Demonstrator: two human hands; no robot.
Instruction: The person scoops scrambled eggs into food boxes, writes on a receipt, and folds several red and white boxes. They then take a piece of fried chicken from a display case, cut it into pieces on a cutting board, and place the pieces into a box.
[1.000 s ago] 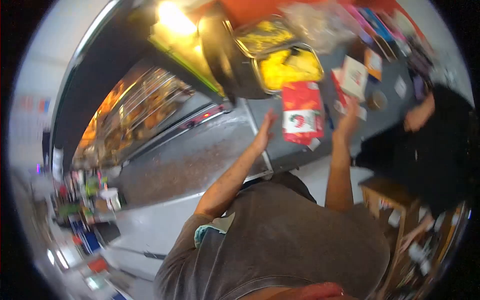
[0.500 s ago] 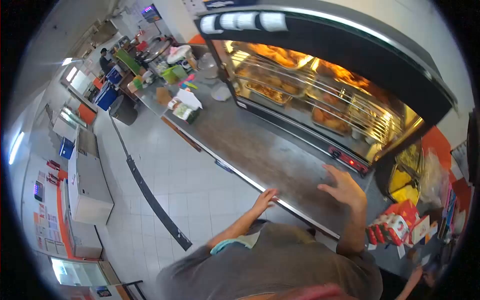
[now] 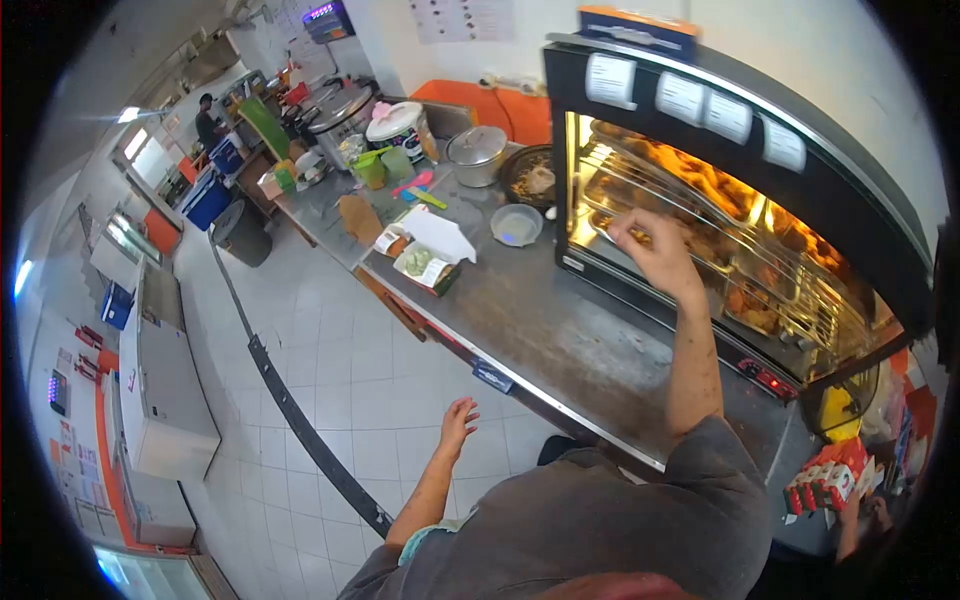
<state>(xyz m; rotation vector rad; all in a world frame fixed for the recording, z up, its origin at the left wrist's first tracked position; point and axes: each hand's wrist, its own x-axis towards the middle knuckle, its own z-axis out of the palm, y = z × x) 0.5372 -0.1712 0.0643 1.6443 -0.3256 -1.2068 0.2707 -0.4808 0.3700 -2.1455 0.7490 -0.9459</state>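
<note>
My right hand (image 3: 655, 258) is raised in front of the glass of a lit food warmer (image 3: 690, 75), its fingers bent and loosely apart. I see nothing in it. Behind the glass are wire racks with trays of browned food (image 3: 755, 305). Low at the left, my left hand (image 3: 458, 424) hangs over the floor beside the counter edge, fingers apart and holding nothing. On the steel counter (image 3: 560, 320), an open takeaway box (image 3: 430, 268) holds lidded tubs, and a round clear plastic container (image 3: 517, 226) sits near the warmer's left end.
A lidded pot (image 3: 477, 156), a dark pan with food (image 3: 530, 178) and a white bucket (image 3: 400, 125) stand at the back. Red boxes (image 3: 828, 478) lie at the right, near another person's hand (image 3: 850, 520). A grey bin (image 3: 242, 235) and a white chest freezer (image 3: 170, 400) stand leftward.
My right hand has moved up and left from above the counter to the warmer's glass, its fingers more curled. My left hand has dropped away from the counter edge. The view has swung.
</note>
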